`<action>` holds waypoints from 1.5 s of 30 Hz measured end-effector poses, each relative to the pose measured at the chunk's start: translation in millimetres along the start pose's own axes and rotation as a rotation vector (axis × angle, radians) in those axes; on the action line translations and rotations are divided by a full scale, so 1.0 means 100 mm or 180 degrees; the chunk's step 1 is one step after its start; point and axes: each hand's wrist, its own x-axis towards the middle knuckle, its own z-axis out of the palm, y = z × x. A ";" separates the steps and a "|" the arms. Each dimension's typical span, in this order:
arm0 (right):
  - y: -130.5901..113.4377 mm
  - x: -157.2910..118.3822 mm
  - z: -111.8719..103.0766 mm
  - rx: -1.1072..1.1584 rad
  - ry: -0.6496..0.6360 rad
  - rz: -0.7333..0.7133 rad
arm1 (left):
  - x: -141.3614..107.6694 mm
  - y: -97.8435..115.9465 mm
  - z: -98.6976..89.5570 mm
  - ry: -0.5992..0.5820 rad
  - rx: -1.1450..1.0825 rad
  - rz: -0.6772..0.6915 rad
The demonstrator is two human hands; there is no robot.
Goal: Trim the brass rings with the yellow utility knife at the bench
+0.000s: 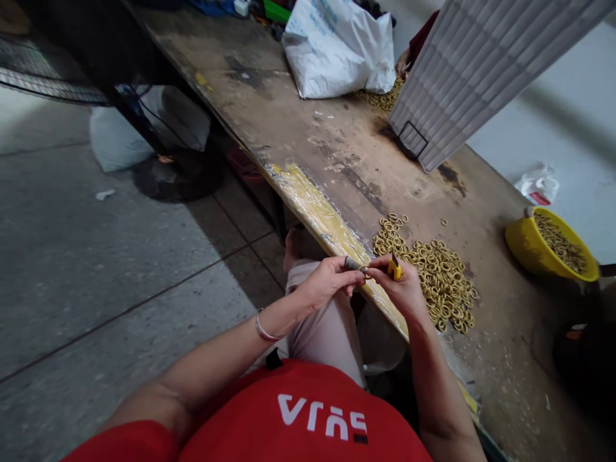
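Observation:
My left hand (331, 280), with a dark wrap on one finger, pinches a small brass-coloured ring (366, 272) over the table's near edge. On the other side of that ring, the fingers of my right hand (400, 282) are closed on it too. A yellow cutter (394, 267) with a dark tip sticks up from my right hand, held against the palm. Just beyond and to the right of my hands lies a pile of similar rings (445, 282) on the brown table (337, 147).
A yellow basin (524, 247) holding many small pieces stands at the right. A tall grey ribbed object (452, 77) rises from the table. Behind are a white sack (337, 51), more rings and another person's hand (402, 64). A fan base (178, 176) stands on the floor at left.

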 end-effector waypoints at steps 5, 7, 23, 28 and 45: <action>-0.08 -0.10 0.02 -0.0104 0.0184 -0.0371 | -0.10 0.02 -0.02 -0.0143 -0.0547 -0.0453; -0.12 -0.13 0.03 -0.0157 0.0220 -0.0592 | -0.13 0.03 -0.03 -0.0311 -0.0705 -0.0599; 0.01 -0.28 0.24 -0.0630 0.0110 -0.0810 | -0.25 0.02 0.08 0.0069 -0.0362 -0.0038; -0.04 -0.27 0.28 -0.0523 0.0210 -0.0758 | -0.24 0.03 0.14 0.0372 -0.0286 0.0079; -0.06 -0.10 0.35 -0.1008 0.0375 -0.1554 | -0.15 0.08 0.03 0.0315 -0.1341 -0.0132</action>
